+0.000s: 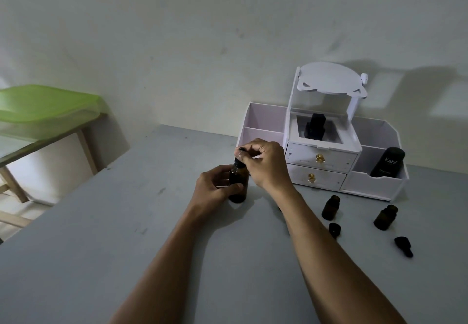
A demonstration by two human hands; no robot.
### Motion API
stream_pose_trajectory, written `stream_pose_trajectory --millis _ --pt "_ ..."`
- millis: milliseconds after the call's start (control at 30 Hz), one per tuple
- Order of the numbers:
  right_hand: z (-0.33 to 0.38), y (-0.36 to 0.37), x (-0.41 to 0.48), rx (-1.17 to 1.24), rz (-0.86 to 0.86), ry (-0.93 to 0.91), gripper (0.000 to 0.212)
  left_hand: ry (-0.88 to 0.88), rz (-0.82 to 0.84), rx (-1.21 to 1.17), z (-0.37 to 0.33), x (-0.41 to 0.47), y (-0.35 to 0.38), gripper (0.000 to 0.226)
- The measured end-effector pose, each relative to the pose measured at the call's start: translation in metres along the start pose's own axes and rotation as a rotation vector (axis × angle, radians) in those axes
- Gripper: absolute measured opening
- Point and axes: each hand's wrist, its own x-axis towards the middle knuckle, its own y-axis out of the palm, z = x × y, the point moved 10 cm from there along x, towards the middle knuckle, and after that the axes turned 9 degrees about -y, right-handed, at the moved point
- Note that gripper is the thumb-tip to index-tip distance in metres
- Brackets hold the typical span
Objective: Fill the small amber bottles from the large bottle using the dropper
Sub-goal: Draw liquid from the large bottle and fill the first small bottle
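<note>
The large amber bottle (238, 189) stands upright on the grey table (126, 235), and my left hand (215, 189) is wrapped around its body. Above its neck my right hand (263, 163) pinches the black dropper top (240, 163), which sits at the bottle's mouth. Two small amber bottles stand uncapped to the right: one (330, 207) nearer the middle, the other (385, 217) further right. A black cap (334, 230) lies in front of the first, and a black dropper cap (403, 245) lies on its side in front of the second.
A white desk organiser (321, 169) with two drawers stands against the wall behind the bottles. It holds a black "Kahf" bottle (387, 162) on the right and a dark bottle (315, 125) in the middle. A green-topped wooden table (38, 111) stands at left.
</note>
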Motion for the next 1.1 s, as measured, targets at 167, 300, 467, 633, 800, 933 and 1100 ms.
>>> stream_pose_trajectory --millis 167,300,467,633,800,933,1100 --pt "0.001 0.0 0.0 -0.006 -0.004 0.001 0.006 -0.008 0.002 -0.003 0.001 0.0 -0.001 0.045" --pt "0.001 0.0 -0.002 -0.001 0.003 0.014 0.006 -0.014 -0.004 -0.002 0.002 -0.001 -0.001 0.045" --pt "0.003 -0.004 -0.003 0.039 0.0 0.02 0.011 -0.017 -0.001 0.019 0.0 -0.002 0.0 0.046" --pt "0.018 -0.015 0.003 0.088 -0.048 -0.017 0.01 -0.007 -0.006 -0.011 -0.002 -0.003 0.0 0.051" --pt "0.049 -0.048 0.015 0.162 -0.147 -0.102 0.014 0.107 -0.153 -0.046 -0.017 -0.011 -0.01 0.063" --pt "0.068 -0.094 0.018 0.26 -0.281 -0.153 0.005 0.4 -0.442 0.019 -0.061 -0.042 -0.023 0.049" --pt "0.065 -0.139 0.007 0.233 -0.31 -0.137 0.009 0.619 -0.443 0.014 -0.1 -0.073 0.007 0.022"
